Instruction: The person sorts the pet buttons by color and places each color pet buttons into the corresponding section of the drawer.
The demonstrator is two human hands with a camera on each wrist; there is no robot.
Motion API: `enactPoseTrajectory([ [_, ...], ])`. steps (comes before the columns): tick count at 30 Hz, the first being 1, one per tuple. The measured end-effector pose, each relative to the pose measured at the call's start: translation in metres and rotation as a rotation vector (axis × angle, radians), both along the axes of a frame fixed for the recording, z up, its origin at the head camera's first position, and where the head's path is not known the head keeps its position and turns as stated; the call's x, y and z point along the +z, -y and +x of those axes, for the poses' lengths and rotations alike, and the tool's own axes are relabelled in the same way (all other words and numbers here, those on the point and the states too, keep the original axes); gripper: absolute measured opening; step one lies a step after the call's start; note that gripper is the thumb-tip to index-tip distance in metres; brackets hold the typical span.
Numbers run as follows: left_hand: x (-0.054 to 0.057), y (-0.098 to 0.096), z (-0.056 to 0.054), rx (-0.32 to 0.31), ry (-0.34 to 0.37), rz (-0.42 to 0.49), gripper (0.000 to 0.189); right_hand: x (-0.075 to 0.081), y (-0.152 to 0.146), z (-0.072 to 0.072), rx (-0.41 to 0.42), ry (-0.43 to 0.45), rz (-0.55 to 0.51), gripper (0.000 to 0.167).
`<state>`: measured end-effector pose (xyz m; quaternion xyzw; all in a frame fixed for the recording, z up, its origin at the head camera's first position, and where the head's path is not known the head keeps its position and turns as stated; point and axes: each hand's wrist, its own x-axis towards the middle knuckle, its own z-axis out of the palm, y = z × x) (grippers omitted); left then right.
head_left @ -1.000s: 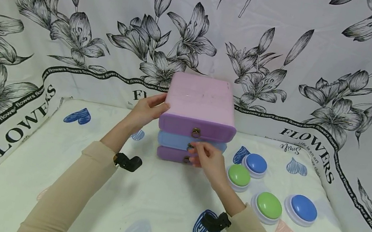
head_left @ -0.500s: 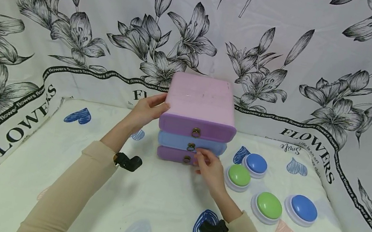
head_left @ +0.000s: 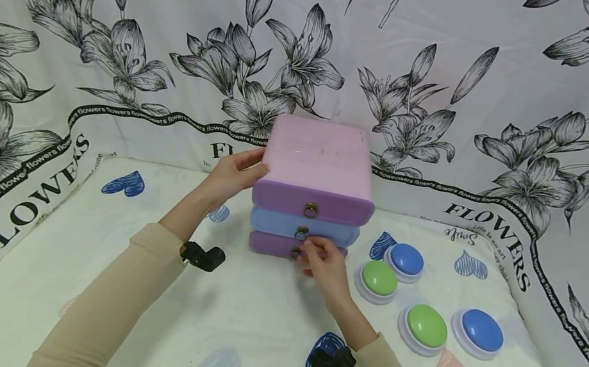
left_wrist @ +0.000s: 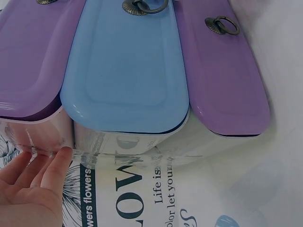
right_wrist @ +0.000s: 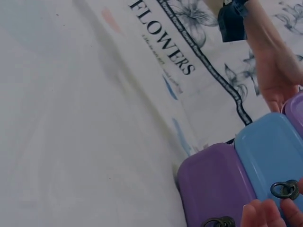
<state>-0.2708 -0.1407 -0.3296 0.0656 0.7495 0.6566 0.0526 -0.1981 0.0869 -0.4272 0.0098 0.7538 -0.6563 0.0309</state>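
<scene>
A small three-tier drawer unit has a pink top, with purple, blue and purple drawer fronts from top to bottom. Each front carries a bronze ring pull. My left hand rests against the left side of the top tier; in the left wrist view its fingers lie fairly straight on the pink wall. Just below and right of the ring pull on the blue drawer is my right hand, loosely curled. Its fingertips are very near this ring, which stays uncovered. All the drawers look closed.
Right of the unit lie two blue-topped buttons and two green-topped buttons on white bases. A white cloth with printed hearts covers the surface. Behind the unit rises a flower-printed cloth.
My right hand first moves down and right from the blue drawer's ring, then back left toward the pulls. My left hand and the drawer unit stay in place.
</scene>
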Motion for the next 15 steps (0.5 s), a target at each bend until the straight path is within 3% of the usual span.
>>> enactPoseTrajectory([
  [10,0.001,0.000,0.000,-0.014,0.014,0.023,0.061,0.004,0.009,-0.003,0.051,0.062,-0.064,0.034],
  [15,0.015,-0.003,0.011,-0.024,0.022,0.016,0.060,0.018,0.013,0.001,0.079,0.082,-0.064,0.035],
])
